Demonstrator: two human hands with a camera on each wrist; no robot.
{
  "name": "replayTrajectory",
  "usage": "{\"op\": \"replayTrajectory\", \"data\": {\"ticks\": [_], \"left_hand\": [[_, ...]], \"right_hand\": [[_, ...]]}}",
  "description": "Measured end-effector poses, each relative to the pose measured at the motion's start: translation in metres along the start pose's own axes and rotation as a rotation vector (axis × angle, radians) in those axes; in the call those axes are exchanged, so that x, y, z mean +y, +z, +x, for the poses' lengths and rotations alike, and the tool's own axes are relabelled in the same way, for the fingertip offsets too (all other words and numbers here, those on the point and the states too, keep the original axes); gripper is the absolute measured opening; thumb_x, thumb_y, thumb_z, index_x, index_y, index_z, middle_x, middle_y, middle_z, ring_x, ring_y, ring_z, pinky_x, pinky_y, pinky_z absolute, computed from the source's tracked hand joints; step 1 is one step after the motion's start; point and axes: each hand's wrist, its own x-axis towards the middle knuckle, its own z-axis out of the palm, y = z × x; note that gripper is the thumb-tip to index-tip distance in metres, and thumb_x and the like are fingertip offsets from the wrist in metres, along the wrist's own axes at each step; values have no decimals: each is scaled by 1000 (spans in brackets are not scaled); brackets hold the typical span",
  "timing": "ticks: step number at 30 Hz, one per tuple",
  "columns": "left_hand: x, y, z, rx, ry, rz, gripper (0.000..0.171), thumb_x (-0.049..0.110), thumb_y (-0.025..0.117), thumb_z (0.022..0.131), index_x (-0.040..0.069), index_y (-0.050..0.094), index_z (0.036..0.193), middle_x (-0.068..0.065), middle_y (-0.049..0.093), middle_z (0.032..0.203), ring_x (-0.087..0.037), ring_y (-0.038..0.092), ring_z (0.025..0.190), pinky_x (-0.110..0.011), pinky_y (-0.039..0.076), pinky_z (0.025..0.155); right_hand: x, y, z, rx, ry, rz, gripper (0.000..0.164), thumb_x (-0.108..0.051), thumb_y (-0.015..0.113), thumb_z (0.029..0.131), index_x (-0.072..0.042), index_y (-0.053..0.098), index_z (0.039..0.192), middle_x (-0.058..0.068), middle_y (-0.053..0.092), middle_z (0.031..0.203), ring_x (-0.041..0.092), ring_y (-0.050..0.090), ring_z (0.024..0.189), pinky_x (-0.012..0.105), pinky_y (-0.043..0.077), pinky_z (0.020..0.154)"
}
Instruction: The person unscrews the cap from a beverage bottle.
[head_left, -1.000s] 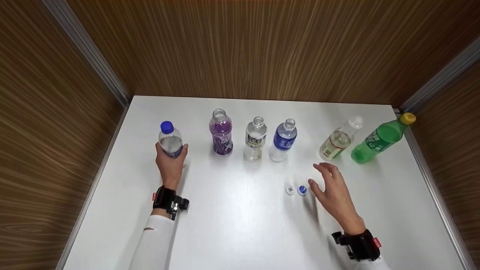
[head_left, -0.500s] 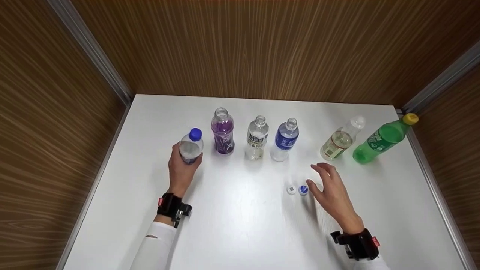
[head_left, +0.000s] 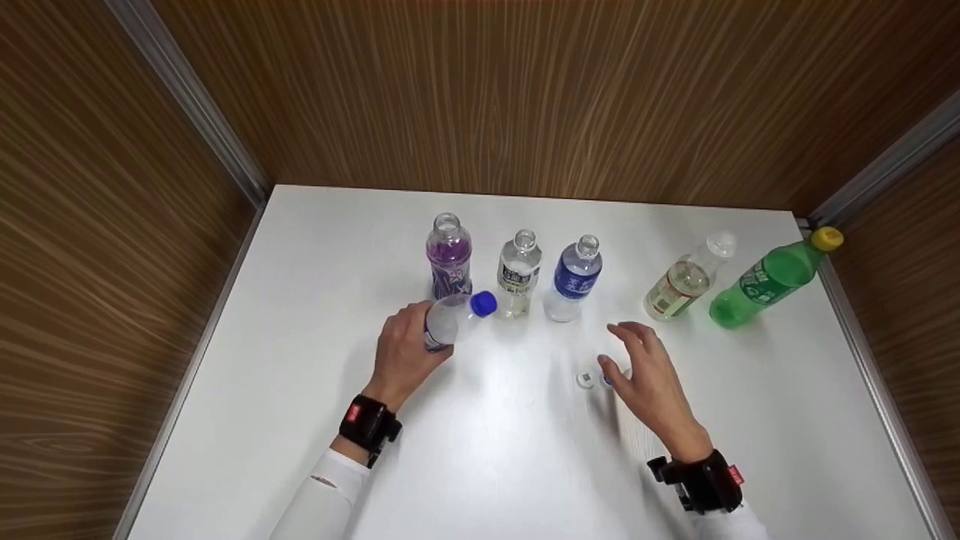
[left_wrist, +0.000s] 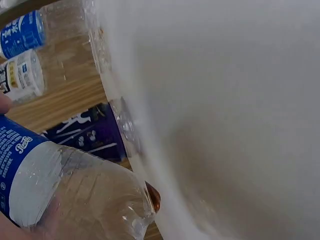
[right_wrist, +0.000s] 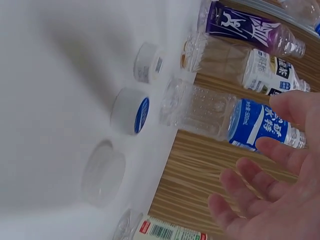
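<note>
The left hand (head_left: 405, 346) is clamped round the lower part of a clear bottle (head_left: 451, 321) with a blue label, and holds it tilted over the bench (head_left: 495, 457), its blue cap (head_left: 484, 303) pointing right; whether the base touches the bench I cannot tell. This bottle is on the near side of a purple bottle (head_left: 450, 251), hiding the lower part of it in the head view. To the right of the purple bottle stand a white-labelled bottle (head_left: 517, 277) and then a blue-labelled bottle (head_left: 576, 276); all three have bare necks. The right hand (head_left: 651, 384) is held above the bench with its thumb and fingers apart, gripping nothing. Near it three loose caps lie on the bench: a small white cap (head_left: 585, 380), a blue-topped cap (right_wrist: 131, 112) partly behind the thumb in the head view, and a wider pale cap (right_wrist: 104, 175). Farther right and beyond the right hand are a pale-labelled bottle (head_left: 679, 289) with a white top and, beside it, a green bottle (head_left: 772, 281) with a yellow cap (head_left: 827, 238). A wood-grained panel (head_left: 480, 97) rises along the far edge, and each wrist wears a black strap, one on the left (head_left: 371, 424).
</note>
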Motion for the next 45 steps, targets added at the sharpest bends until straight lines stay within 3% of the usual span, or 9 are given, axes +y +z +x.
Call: {"op": "replayTrajectory", "data": {"ticks": [12,16,22,28,32,37,45], "left_hand": [[36,24,-1,-87,80,91,61,22,90,66,4,61,117,-11,72,103,-28,69,93,-41,54,83],[45,30,-3,-130,87,98,61,23,90,67,5,60,117,-10,71,102,-27,69,91,-41,54,83],[56,37,-5,-197,88,88,62,26,90,67,7,60,118,-8,70,102,-25,68,89,-39,54,83],[63,43,-8,-238,94,109,59,29,89,68,9,61,117,-5,69,101,-23,68,89,-38,54,82],[66,46,-10,-259,104,136,59,31,89,70,9,61,117,-6,69,103,-24,68,89,-39,54,84],[69,49,-11,-249,123,169,56,28,86,70,10,61,117,-5,70,102,-23,68,88,-38,53,83],[73,52,-13,-237,142,181,53,26,84,72,8,61,116,-8,71,103,-25,68,89,-39,53,84]], "right_hand": [[-20,8,7,-88,34,73,46,-18,72,96,-2,59,137,18,55,141,36,56,129,54,47,104],[-27,11,11,-57,32,123,41,-18,69,99,-3,60,135,14,59,138,30,59,127,50,50,102],[-38,16,17,40,-3,206,30,-11,66,99,-2,65,128,10,68,125,23,66,116,44,57,92],[-47,19,21,49,42,297,25,-10,62,102,-2,68,124,7,72,118,19,70,106,36,59,86],[-53,20,24,49,114,274,25,-15,58,104,-4,70,123,5,74,108,15,70,91,27,58,74],[-57,22,25,55,167,234,25,-20,58,104,-4,73,116,-1,73,86,10,66,71,28,54,63],[-59,24,26,61,211,217,17,-25,66,100,-9,71,101,-9,63,70,8,53,58,24,42,53]]}}
